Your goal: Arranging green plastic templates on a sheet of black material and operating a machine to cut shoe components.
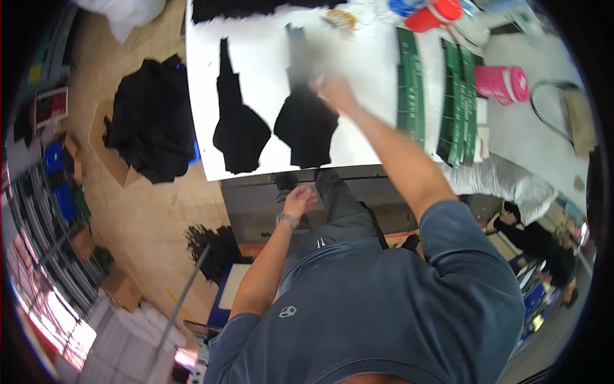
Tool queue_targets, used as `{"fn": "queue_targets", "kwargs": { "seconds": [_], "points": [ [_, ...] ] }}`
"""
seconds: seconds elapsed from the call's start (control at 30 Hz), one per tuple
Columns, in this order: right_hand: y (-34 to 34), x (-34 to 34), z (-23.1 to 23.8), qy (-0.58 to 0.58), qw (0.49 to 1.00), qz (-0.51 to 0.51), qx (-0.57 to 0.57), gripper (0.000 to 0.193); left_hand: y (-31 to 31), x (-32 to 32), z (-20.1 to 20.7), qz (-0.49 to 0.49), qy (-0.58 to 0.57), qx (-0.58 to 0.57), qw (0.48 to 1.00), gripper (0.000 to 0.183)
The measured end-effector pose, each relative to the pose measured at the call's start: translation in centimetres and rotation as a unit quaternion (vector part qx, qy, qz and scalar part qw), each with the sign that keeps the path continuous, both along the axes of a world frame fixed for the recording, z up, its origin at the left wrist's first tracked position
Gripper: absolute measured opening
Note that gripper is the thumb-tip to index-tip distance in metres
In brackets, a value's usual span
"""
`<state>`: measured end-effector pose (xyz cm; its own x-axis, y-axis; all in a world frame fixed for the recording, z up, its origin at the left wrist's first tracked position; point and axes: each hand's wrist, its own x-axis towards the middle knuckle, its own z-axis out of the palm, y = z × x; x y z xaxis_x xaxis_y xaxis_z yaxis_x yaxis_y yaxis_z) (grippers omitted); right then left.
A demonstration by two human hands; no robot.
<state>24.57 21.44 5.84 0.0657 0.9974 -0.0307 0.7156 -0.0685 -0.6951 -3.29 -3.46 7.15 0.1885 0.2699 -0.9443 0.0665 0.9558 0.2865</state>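
Observation:
Two flat black fabric pieces lie side by side on the white table (pixel 371 128), each with a wide body and a narrow strip pointing to the far side. My right hand (pixel 332 93) is over the right fabric piece (pixel 307 131), near where its strip meets the body. Motion smears its fingers, and a greyish blur beyond them hides part of the strip. To the left lies the other fabric piece (pixel 242 137). My left hand (pixel 299 201), with a watch on the wrist, hangs just off the table's near edge. Its fingers are loosely bent and apart, with nothing visible in them.
Green marked strips (pixel 411 89) lie on the table's right, beside a pink cup (pixel 502 84). A red container (pixel 435 14) is at the far right. Left of the table, a box (pixel 118 163) holds a black cloth heap (pixel 153 118). Another person (pixel 543 246) is at far right.

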Motion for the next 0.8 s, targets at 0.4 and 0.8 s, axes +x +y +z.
{"fn": "queue_targets", "kwargs": {
  "seconds": [0.4,0.8],
  "points": [
    [-55.0,-1.3,15.6,0.008,0.900,-0.311,-0.305,0.027,7.8,-3.9,2.8,-0.385,-0.135,0.121,0.905,0.031],
    [-66.3,-27.9,29.3,-0.018,0.705,-0.704,-0.085,0.025,6.0,2.8,9.3,-0.618,-0.113,0.096,0.772,0.028]
  ]
}}
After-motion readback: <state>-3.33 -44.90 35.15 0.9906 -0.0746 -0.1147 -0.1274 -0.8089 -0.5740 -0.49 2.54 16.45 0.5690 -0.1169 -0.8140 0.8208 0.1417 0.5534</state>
